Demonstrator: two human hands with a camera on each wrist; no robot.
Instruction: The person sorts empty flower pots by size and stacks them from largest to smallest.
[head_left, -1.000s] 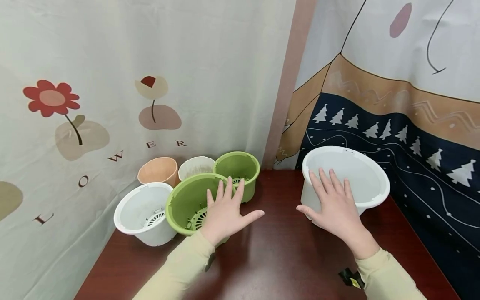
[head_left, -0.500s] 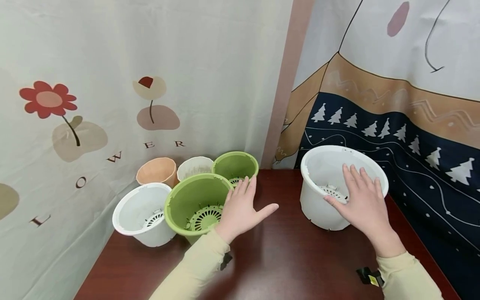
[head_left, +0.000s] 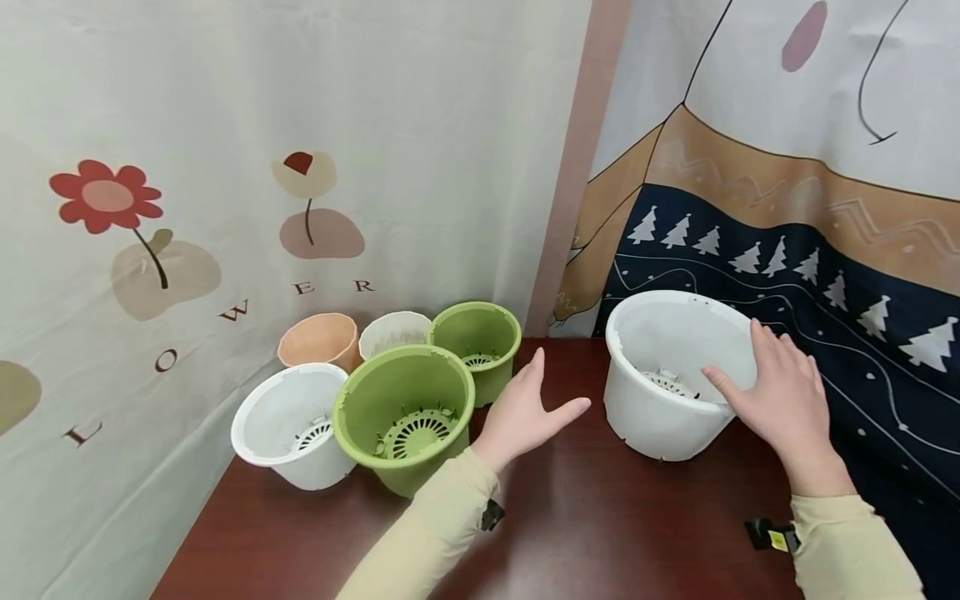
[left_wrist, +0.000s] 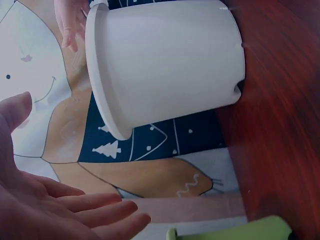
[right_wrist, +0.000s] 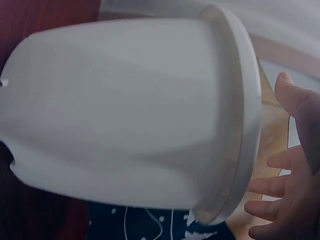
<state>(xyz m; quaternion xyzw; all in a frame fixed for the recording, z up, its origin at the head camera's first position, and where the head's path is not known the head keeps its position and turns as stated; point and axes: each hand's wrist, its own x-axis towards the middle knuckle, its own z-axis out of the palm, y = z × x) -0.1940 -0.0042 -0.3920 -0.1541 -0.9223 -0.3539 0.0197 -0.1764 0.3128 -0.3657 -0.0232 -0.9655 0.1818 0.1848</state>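
Observation:
A large white plastic flowerpot [head_left: 641, 417] with a slotted bottom stands upright at the right of the table. Beside its right rim is my right hand [head_left: 787, 400], fingers straight and thumb spread; in the right wrist view the fingers [right_wrist: 272, 185] lie just past the rim, and I cannot tell whether they touch it. My left hand [head_left: 521, 417] hovers between this pot and the large green flowerpot [head_left: 408, 383], palm turned toward the white one. Its fingers [left_wrist: 95, 202] are extended, holding nothing, and apart from the white pot in the left wrist view.
On the left, a smaller white pot [head_left: 270, 417] stands beside the large green one. Behind them are an orange pot [head_left: 318, 340], a whitish pot [head_left: 393, 333] and a smaller green pot [head_left: 495, 379]. Printed curtains [head_left: 450, 167] border the dark red table [head_left: 585, 533].
Both hands have moved right. The right hand has gone from in front of the large white pot to its right rim; the left hand has left the front of the large green pot. The pots stay put.

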